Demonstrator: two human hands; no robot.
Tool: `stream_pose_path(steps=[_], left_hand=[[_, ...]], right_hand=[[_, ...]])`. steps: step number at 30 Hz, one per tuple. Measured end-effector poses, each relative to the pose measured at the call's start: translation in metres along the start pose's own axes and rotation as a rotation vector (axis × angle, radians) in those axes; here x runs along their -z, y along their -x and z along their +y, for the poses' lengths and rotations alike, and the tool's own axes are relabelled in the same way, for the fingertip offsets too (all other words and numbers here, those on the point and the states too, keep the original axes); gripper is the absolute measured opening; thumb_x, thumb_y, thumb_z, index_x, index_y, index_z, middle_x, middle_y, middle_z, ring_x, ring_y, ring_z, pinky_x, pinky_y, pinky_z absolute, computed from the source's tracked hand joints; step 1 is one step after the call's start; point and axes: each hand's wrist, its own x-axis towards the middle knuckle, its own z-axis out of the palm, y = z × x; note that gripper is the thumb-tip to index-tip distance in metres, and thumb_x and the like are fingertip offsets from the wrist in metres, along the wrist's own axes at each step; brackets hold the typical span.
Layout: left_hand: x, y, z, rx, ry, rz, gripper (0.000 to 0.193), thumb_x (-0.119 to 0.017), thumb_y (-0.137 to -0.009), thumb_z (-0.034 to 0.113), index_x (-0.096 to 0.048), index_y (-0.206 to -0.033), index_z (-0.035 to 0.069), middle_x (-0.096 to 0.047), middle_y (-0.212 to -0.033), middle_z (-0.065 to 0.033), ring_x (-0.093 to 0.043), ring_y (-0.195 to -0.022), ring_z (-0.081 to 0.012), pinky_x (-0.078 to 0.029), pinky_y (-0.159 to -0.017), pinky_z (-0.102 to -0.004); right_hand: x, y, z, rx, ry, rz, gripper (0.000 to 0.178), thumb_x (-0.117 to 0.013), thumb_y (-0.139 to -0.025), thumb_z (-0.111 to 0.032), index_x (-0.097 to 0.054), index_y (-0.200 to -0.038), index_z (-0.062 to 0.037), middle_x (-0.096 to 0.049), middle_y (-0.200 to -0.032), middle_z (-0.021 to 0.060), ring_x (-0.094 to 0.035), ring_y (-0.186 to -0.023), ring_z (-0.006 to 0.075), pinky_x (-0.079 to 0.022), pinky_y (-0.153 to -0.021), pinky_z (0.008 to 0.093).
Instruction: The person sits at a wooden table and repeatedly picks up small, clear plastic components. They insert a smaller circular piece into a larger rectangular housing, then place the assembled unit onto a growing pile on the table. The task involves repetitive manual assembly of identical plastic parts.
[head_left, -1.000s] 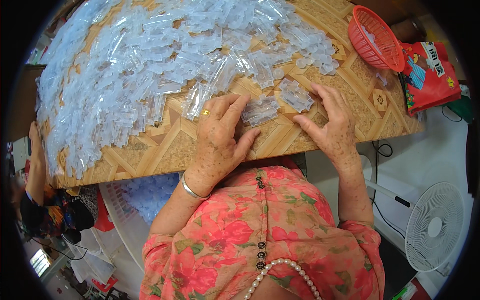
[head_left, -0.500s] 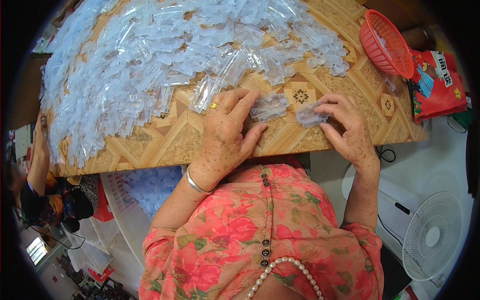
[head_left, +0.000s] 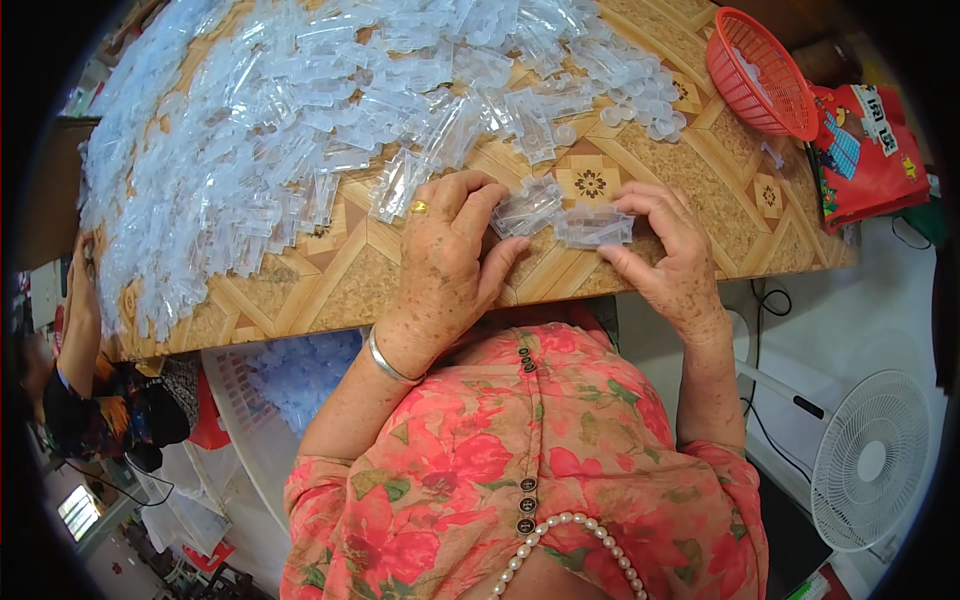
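My left hand (head_left: 450,235), with a gold ring and a silver bangle, is closed round the left end of a small group of clear plastic pieces (head_left: 532,206) near the table's front edge. Opposite it, my right hand (head_left: 675,240) pinches the right end of another group of clear plastic pieces (head_left: 594,228) between thumb and fingers. The two groups lie side by side, their inner ends nearly meeting. Beyond my hands spreads a large heap of similar clear plastic pieces (head_left: 350,110), with small round clear discs (head_left: 655,105) at its right side.
On the patterned table (head_left: 740,215), a red plastic basket (head_left: 762,75) stands at the far right beside a red bag (head_left: 870,155). A white fan (head_left: 870,460) is at lower right. Below the table at left, a crate (head_left: 300,375) holds bluish pieces. Another person's arm (head_left: 80,320) reaches in at far left.
My right hand has moved left, bringing its clear plastic pieces up to those at my left hand. The left hand has barely shifted.
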Motion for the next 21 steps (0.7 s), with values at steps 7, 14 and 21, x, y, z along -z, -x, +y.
stream_pose_path(steps=[7,14,21], left_hand=[[-0.003,-0.002,0.005,0.042,0.031,0.038,0.046,-0.084,-0.081,0.011,-0.06,-0.118,0.001,-0.065,-0.106,-0.0157,-0.065,-0.085,-0.0302,-0.054,-0.075,-0.0397],[0.002,0.002,0.015,0.315,0.321,-0.037,0.044,-0.078,-0.089,0.004,-0.054,-0.126,-0.001,-0.067,-0.102,-0.013,-0.068,-0.071,-0.0144,-0.055,-0.06,-0.0279],[0.005,0.0,0.019,0.423,0.672,-0.065,0.03,-0.067,-0.099,0.005,-0.053,-0.126,0.001,-0.068,-0.105,-0.0103,-0.07,-0.081,-0.0109,-0.059,-0.065,-0.0265]], right_hand=[[-0.016,-0.005,-0.022,-0.224,-0.005,0.145,0.046,-0.083,-0.078,-0.01,-0.061,-0.117,-0.0052,-0.068,-0.106,0.0131,-0.069,-0.092,0.0299,-0.056,-0.077,0.0386],[-0.034,-0.011,-0.047,0.048,-0.149,-0.012,0.048,-0.084,-0.079,-0.008,-0.059,-0.12,-0.0065,-0.054,-0.137,0.0176,-0.07,-0.106,0.0372,-0.059,-0.089,0.0415],[-0.031,-0.023,-0.033,-0.008,-0.31,-0.064,0.035,-0.086,-0.08,-0.008,-0.062,-0.104,-0.0037,-0.055,-0.145,0.0199,-0.071,-0.106,0.029,-0.06,-0.086,0.037]])
